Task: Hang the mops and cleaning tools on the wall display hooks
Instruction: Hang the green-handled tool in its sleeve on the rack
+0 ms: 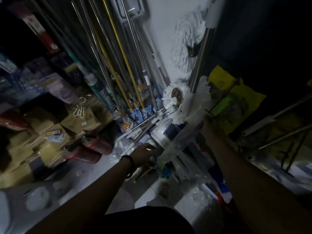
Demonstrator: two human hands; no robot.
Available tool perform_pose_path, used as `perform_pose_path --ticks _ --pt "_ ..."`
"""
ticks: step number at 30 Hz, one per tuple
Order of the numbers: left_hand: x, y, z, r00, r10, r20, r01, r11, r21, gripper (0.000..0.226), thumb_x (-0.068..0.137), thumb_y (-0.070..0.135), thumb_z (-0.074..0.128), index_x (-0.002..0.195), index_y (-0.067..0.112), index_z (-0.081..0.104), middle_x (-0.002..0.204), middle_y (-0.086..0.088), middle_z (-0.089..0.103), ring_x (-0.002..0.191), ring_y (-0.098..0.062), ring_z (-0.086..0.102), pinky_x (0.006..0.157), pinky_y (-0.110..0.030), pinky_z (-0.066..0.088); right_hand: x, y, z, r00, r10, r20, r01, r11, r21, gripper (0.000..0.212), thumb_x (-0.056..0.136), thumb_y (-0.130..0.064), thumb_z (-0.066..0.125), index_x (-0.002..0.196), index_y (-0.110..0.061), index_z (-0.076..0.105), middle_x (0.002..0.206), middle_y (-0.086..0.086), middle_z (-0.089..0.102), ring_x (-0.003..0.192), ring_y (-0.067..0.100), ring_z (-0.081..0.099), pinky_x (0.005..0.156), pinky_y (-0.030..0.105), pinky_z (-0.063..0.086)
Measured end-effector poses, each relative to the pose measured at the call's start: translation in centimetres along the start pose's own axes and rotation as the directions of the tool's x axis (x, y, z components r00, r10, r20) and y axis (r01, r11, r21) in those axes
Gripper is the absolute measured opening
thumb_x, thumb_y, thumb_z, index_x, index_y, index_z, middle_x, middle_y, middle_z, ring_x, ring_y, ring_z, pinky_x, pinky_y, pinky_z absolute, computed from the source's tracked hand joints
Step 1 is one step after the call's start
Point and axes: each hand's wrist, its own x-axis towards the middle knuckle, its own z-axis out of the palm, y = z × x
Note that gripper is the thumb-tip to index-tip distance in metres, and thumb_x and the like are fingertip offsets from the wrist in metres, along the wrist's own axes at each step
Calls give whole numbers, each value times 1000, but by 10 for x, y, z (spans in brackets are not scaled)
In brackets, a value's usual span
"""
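Dim/blurry: L hand (143, 153) at wrapped mop (175, 144), R hand (209, 123) higher; grips unclear.

Dim room, frame edges near black, heavy motion blur. White wall (160, 27) runs up the middle and is the brightest surface. Pale grey floor (91, 169) lies at the wall's foot and spreads to its left. Left of the wall, cardboard boxes (74, 122) are stacked on the floor, with white plastic hangers (79, 110) lying on top. Red rolled bundles (94, 149) sit between boxes and wall foot. Farther left of the wall, blurred shelves of packaged goods (55, 88). Right of the wall, dark metal frame (293, 157), details lost in shadow.
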Motion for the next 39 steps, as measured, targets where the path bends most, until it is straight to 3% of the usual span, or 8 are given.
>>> perform_pose_path --ticks 4,7,10,18,25,30,34,39 --pt "2 3 -3 997 57 -59 -56 998 22 3 102 19 61 101 21 62 126 -21 69 96 -39 73 66 -36 62 -41 20 9 991 -110 -78 105 993 -61 60 110 -28 54 160 0 35 160 24 45 142 39 50 104 34 42" --pt "0 9 -7 997 70 -29 -70 998 5 14 104 16 57 92 23 56 114 -17 67 80 -31 69 53 -28 56 -57 29 7 994 -87 -67 85 996 -31 64 104 -30 66 154 3 42 150 23 56 130 37 59 93 33 49" --pt "1 13 -11 999 35 17 -35 999 16 9 102 20 60 111 21 58 118 -16 70 84 -29 69 61 -31 53 -73 30 13 996 -81 26 82 995 -50 74 87 -60 74 134 -3 61 124 17 69 111 35 69 78 33 53" --pt "-2 39 -25 955 282 91 -292 949 120 37 100 26 68 131 14 53 114 -13 68 86 -28 69 69 -43 58 -141 3 28 927 -364 84 372 878 -300 51 98 -28 75 133 8 64 132 26 68 127 38 63 108 47 50" --pt "-58 127 -22 563 765 312 -824 546 150 44 104 36 60 145 26 50 140 7 59 126 -11 61 101 -31 55 -191 -64 9 879 -443 178 472 862 -185 40 97 -37 66 122 -6 61 102 -2 70 93 0 68 78 31 56" --pt "-102 172 -26 373 827 421 -922 382 68 31 109 33 47 137 22 55 131 -3 68 117 -18 66 102 -47 54 -222 -129 -8 786 -587 195 613 781 -120 52 101 -40 58 146 -18 49 130 -3 63 120 12 64 99 32 55" --pt "-142 196 -28 252 910 330 -962 272 -17 31 105 30 52 120 4 60 113 -23 67 100 -30 67 89 -58 51 -244 -176 -29 793 -585 169 609 764 -212 12 106 -9 62 105 -20 57 86 -13 56 71 -8 63 71 21 49" --pt "-182 221 -22 182 946 267 -967 221 -127 41 98 38 59 115 2 68 106 -22 74 97 -36 71 85 -59 57 -310 -219 -73 771 -634 -55 581 738 -343 25 93 -38 71 106 -18 76 89 9 78 80 28 78 71 60 61"
